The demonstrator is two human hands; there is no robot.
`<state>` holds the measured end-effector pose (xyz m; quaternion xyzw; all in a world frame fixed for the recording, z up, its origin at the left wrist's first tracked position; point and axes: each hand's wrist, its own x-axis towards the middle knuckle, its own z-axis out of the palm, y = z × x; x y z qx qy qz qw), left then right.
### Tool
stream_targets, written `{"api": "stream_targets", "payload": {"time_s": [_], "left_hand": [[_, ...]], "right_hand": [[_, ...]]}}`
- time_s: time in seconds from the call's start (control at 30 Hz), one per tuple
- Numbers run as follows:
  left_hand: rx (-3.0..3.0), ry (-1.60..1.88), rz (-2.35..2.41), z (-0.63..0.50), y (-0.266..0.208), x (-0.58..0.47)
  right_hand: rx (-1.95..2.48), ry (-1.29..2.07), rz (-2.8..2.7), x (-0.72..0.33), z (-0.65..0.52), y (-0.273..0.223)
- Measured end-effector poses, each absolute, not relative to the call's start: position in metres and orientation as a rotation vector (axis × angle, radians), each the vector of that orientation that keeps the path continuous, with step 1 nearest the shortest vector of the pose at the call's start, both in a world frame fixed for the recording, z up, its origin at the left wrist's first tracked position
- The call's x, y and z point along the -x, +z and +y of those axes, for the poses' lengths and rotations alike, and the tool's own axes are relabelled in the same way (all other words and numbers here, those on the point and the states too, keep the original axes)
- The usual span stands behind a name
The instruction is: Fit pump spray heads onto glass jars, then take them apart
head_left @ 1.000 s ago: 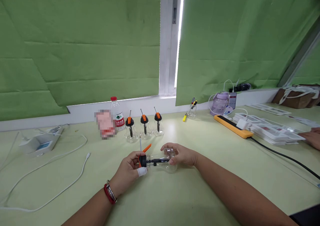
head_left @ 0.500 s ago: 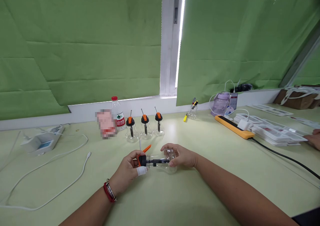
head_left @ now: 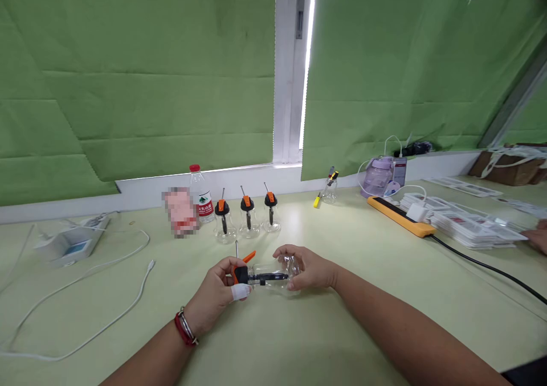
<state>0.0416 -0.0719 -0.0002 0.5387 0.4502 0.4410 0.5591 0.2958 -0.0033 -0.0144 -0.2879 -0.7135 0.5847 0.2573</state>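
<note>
A clear bottle [head_left: 280, 288] lies on its side between my two hands, just over or on the table; which one I cannot tell. Fingers of my left hand [head_left: 222, 286], with a white wrap on the thumb, are closed round its black-and-orange cap [head_left: 241, 274]. From that cap stick out a thin metal tube [head_left: 237, 249] and an orange lever [head_left: 249, 257]. A dark rod [head_left: 273, 276] runs inside the bottle. My right hand [head_left: 308, 267] grips the bottle's rounded base. Behind stand three similar capped bottles [head_left: 225, 232] upright in a row.
A red-capped water bottle [head_left: 197, 189] and a blurred pink thing [head_left: 182, 210] stand behind at left. White cables [head_left: 122, 323] trail across the left side. A small jar [head_left: 330, 192] with tools, an orange power strip [head_left: 400, 217] and stacked white frames [head_left: 472, 229] lie to the right. Another person's hand [head_left: 537, 237] shows at the right edge.
The cap and my left hand have shifted very slightly left, and the metal tube sits a little lower. My right hand stays on the base.
</note>
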Motion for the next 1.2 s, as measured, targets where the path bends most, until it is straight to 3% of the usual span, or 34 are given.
{"api": "stream_targets", "payload": {"time_s": [0.53,1.2], "left_hand": [[-1.374,0.717,1.041,-0.078,0.002,-0.044],[-1.417,0.774,1.142,-0.076,-0.001,-0.044]], "right_hand": [[0.731,1.309,-2.187,-0.296,-0.007,-0.007],[0.579,0.907,-2.308,-0.291,-0.019,0.007]]}}
